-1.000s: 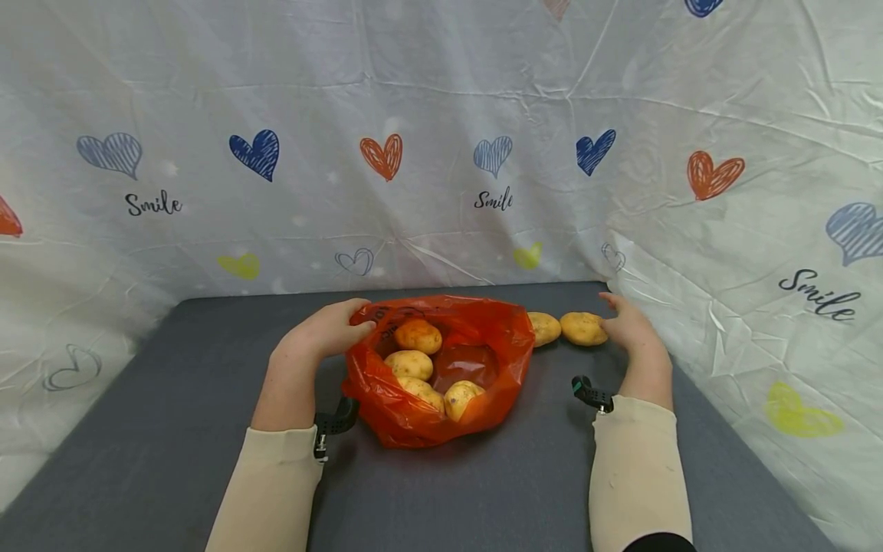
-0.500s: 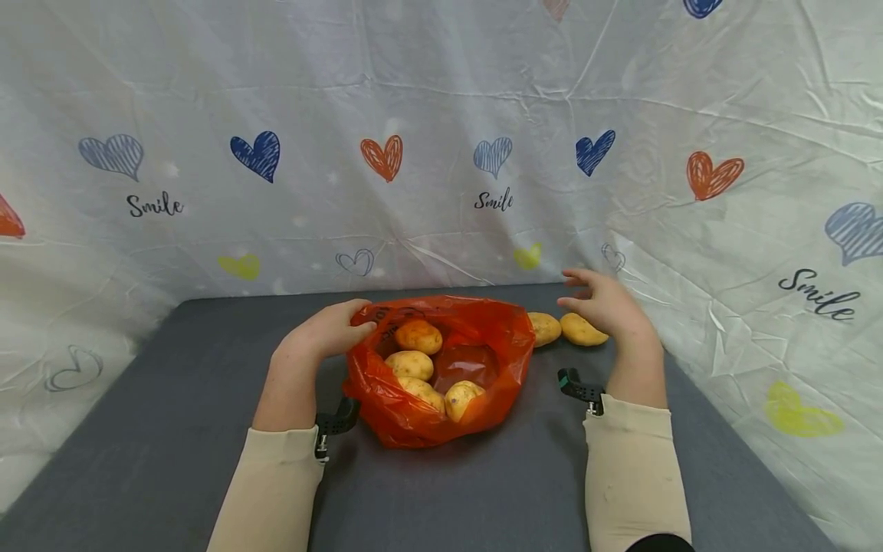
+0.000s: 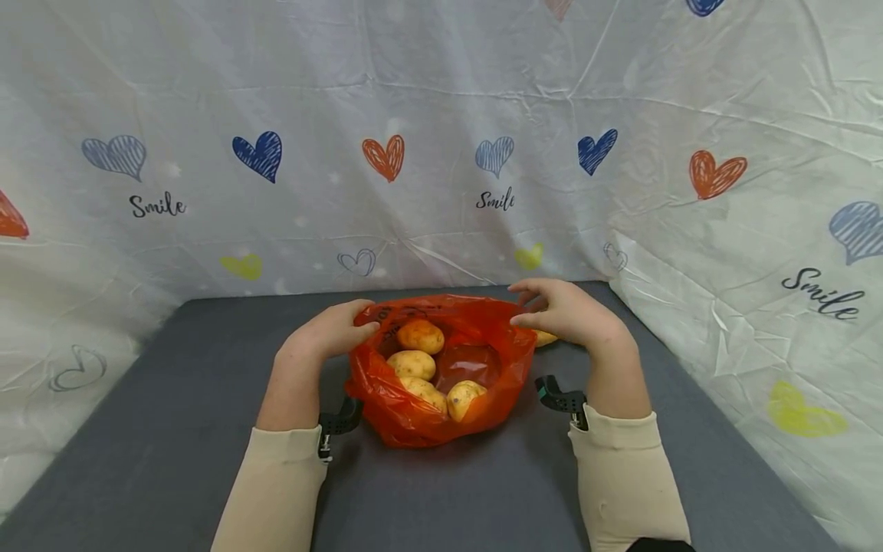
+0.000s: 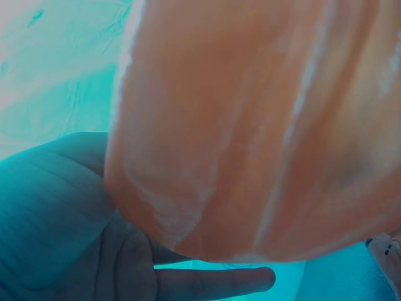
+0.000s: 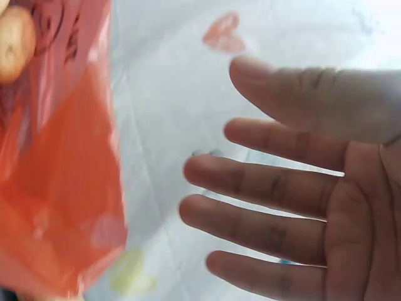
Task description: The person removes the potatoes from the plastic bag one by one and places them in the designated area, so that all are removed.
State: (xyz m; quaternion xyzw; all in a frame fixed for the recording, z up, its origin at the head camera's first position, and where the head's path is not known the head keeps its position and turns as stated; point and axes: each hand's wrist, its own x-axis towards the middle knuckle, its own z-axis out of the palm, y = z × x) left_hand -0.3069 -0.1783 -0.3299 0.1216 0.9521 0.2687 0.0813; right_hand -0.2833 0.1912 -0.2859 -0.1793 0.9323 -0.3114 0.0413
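While the left hand point(image 3: 327, 330) pinches the red bag point(image 3: 457, 363) by its rim, the right hand point(image 3: 569, 310) holds its empty fingers apart just beside the opposite edge; a hard one-sided tug, I suspect, could spill the potatoes point(image 3: 412, 364).

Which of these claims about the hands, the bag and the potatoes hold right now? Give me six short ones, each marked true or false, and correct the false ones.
1. The left hand grips the rim of the red plastic bag. True.
2. The right hand holds nothing. True.
3. The bag is tied shut. False: its mouth is open.
4. Four potatoes show inside the bag. True.
5. Every visible potato is in the bag. False: one potato, partly hidden, shows outside it, by the right hand.
6. The bag stands on a white surface. False: the tabletop is dark gray.
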